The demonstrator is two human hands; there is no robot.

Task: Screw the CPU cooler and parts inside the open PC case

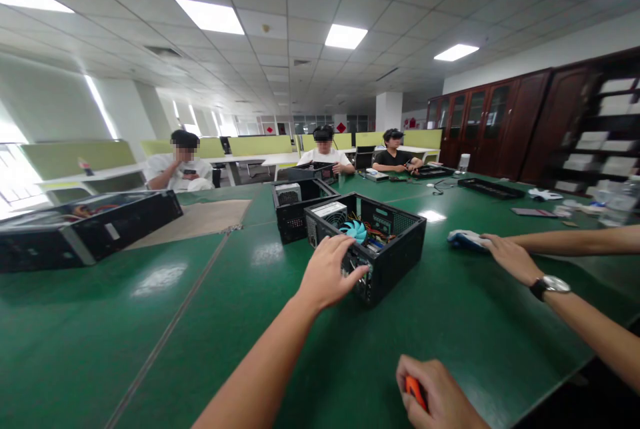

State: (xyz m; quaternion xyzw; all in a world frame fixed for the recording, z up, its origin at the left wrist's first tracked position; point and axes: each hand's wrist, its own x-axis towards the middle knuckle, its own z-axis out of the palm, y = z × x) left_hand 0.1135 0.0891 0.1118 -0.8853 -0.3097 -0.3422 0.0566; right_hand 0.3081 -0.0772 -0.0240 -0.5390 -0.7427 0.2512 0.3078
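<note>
A black desktop computer case (pixel 400 252) lies on its side with its top side uncovered. Inside it are a light-blue fan (pixel 354 231), a power supply (pixel 334 214) and coloured wires. My left hand (pixel 327 272) lies over the near left corner of this case, fingers stretched across the rim and thumb spread beside the end panel. Low in the view, my right hand (pixel 435 392) is closed around an orange-handled tool (pixel 415 391); its working end is hidden. That hand is above the green table (pixel 350 362), apart from the case.
At right, another person's hand (pixel 515 259) with a wristwatch presses a blue-and-white cloth (pixel 467 240). Behind my case stands a second open case (pixel 295 219); another case (pixel 100 229) lies at far left. A black panel (pixel 490 187) lies farther back. Three people sit across the table.
</note>
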